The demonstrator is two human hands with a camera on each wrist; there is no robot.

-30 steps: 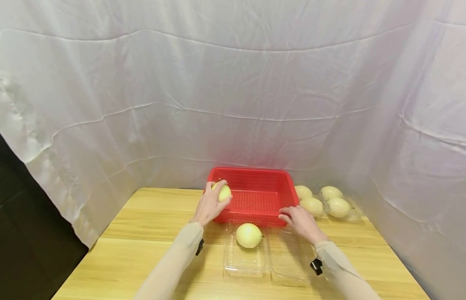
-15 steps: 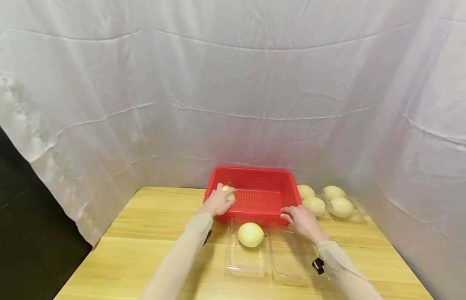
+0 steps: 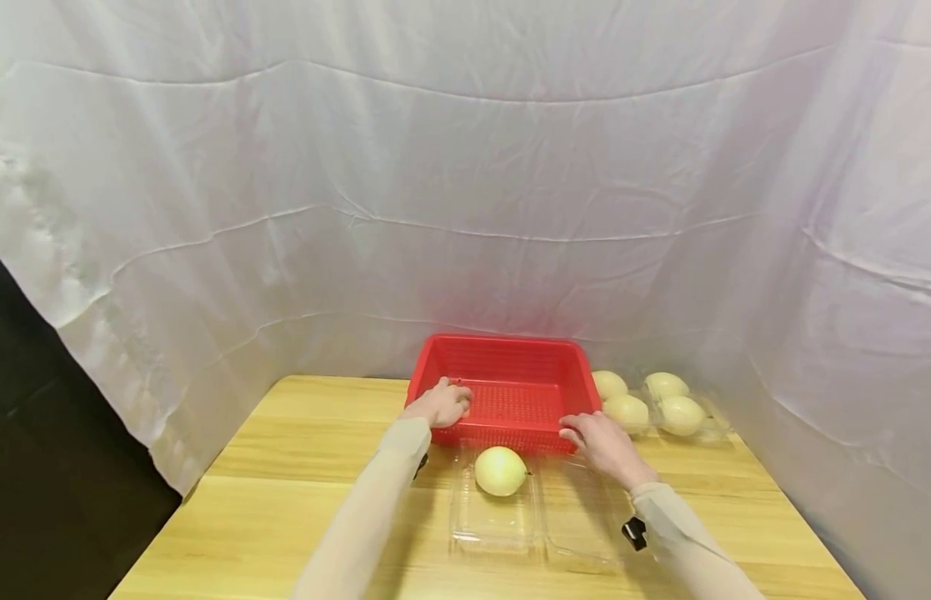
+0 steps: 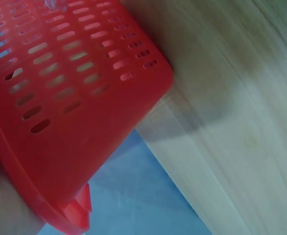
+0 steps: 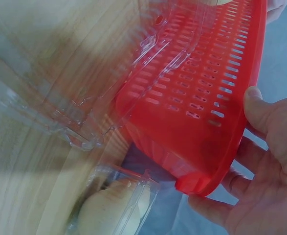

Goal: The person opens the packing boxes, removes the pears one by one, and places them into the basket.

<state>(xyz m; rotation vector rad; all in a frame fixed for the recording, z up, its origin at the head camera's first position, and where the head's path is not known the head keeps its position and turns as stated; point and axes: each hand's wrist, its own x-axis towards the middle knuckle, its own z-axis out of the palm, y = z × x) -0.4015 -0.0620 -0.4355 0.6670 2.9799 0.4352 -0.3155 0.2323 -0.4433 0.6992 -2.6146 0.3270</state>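
My left hand [image 3: 439, 404] reaches over the left front rim of the red plastic basket [image 3: 510, 433]. Its bent fingers lie over a pale yellow pear low inside; the hand covers nearly all of that fruit. At the basket's right front corner my right hand [image 3: 602, 443] grips the rim. In the right wrist view its thumb [image 5: 254, 100] presses the outside, with fingers on the inner side. A pear [image 3: 499, 472] sits in one half of an open clear plastic clamshell [image 3: 495, 537], in front of the basket.
Several pears [image 3: 681, 415] in clear packaging stand at the back right, beside the basket. The clamshell's other half [image 3: 581, 533] lies flat at right on the wooden table [image 3: 247, 500]. A pale curtain [image 3: 465, 208] hangs behind and at the sides.
My left hand has carried its pear over the left rim and down into the basket, where the pear is now mostly hidden. The right hand has stayed on the right corner.
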